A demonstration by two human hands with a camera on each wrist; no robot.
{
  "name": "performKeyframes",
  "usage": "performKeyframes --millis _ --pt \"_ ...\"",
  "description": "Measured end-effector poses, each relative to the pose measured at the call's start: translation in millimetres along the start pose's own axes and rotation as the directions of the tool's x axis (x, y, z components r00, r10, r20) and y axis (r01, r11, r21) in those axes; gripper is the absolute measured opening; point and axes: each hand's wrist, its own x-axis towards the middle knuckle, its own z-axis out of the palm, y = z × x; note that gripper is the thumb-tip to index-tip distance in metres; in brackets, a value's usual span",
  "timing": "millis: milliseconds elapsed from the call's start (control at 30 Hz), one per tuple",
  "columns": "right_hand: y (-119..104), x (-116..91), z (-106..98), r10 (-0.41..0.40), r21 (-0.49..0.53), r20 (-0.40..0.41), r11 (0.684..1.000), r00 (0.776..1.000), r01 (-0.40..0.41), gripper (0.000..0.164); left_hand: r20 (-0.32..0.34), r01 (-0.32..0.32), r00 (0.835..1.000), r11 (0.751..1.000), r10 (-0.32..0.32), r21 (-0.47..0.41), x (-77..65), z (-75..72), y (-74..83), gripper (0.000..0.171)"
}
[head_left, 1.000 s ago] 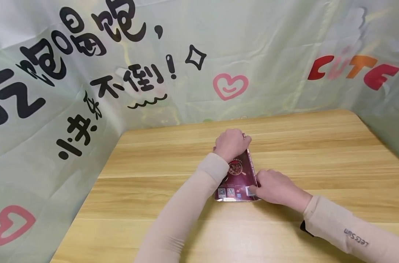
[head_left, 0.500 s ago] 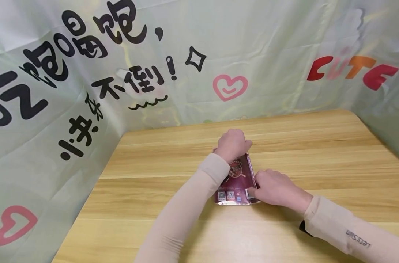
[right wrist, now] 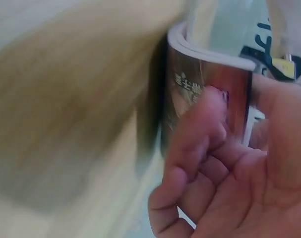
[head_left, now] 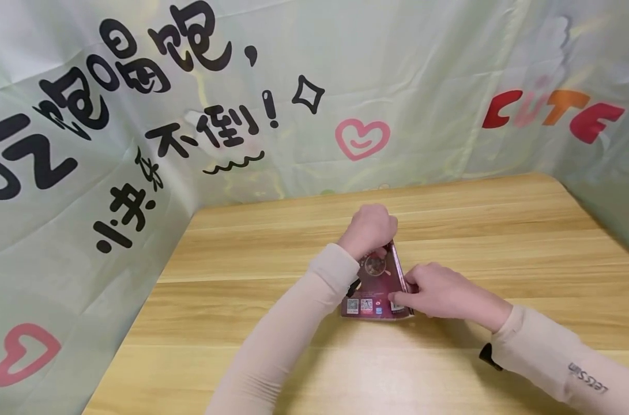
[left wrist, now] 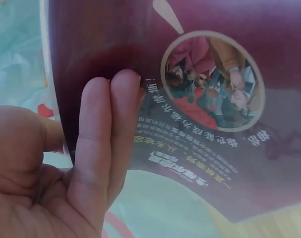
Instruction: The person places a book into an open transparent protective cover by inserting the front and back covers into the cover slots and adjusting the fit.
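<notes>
A paperback book [head_left: 371, 288] with a glossy dark maroon back cover is at the middle of the wooden table. Its cover carries QR codes along the near edge and a magnifying-glass picture [left wrist: 212, 82]. My left hand [head_left: 371, 227] grips the far end, two fingers laid on the cover and the thumb by its edge in the left wrist view. At the near right corner, my right hand [head_left: 439, 291] pinches the book, thumb on top and fingers beneath. The right wrist view shows the book's pages [right wrist: 210, 54] curved, with the right fingers pressed against the red outer cover.
The light wooden table [head_left: 231, 323] extends around the book. A pale fabric backdrop [head_left: 423, 75] with black lettering, hearts and the word CUTE rises behind and to the left. A dark wrist camera [head_left: 489, 356] hangs under the right sleeve.
Both hands and the book have shifted slightly to the right. The book's far end is bent up more, and the left fingertips now show on the cover below the hand.
</notes>
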Motion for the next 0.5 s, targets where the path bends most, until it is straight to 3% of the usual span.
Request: performKeyframes --millis 133,233,300,367,500 --pt "0.9 -4.4 -17.5 -0.048 0.020 -0.011 0.999 0.999 0.048 0.043 -0.028 -0.044 0.999 0.995 0.041 -0.091 -5.1 -14.4 -1.6 0.043" --pt "3.5 -6.2 -33.5 -0.075 -0.007 -0.064 0.997 0.995 0.075 0.042 -0.052 -0.090 0.995 0.974 0.081 -0.207 -8.8 -24.7 -4.2 0.038" --pt "6.6 -7.1 -43.8 -0.079 -0.020 -0.110 0.997 0.991 0.077 0.044 -0.050 -0.103 0.995 0.939 0.091 -0.329 -10.7 -30.2 -6.8 0.033" --pt "11.0 -8.3 -53.9 -0.072 -0.027 -0.152 0.997 0.986 0.069 0.053 -0.046 -0.101 0.995 0.879 0.090 -0.466 -13.7 -35.3 -10.1 0.031" --pt "23.0 -10.0 -68.3 -0.060 -0.033 -0.230 0.998 0.971 0.054 0.079 -0.060 -0.108 0.994 0.757 0.091 -0.645 -17.9 -41.6 -19.7 0.036"
